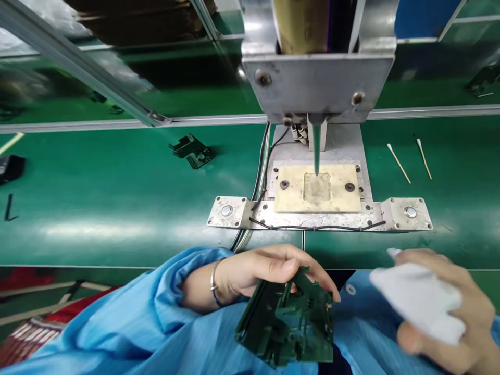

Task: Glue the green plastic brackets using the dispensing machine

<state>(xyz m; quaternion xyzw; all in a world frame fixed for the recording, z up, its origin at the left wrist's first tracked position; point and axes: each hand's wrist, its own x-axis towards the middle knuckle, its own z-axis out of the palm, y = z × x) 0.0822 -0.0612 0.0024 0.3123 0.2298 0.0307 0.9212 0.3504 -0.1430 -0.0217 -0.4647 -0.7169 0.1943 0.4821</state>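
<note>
Head view: the left hand [269, 266] is gripping a dark green molded part [299, 325] between thumb and fingers, holding it against the blue garment [156, 312], just short of the near edge of the bench [117, 187]. The right hand [474, 312], blurring, is clutching a white cloth [417, 299]. A smaller dark piece [194, 152] is lying left of the metal machine [320, 86], whose yellowish cylinder [300, 26] is bearing a mark too faint to read.
</note>
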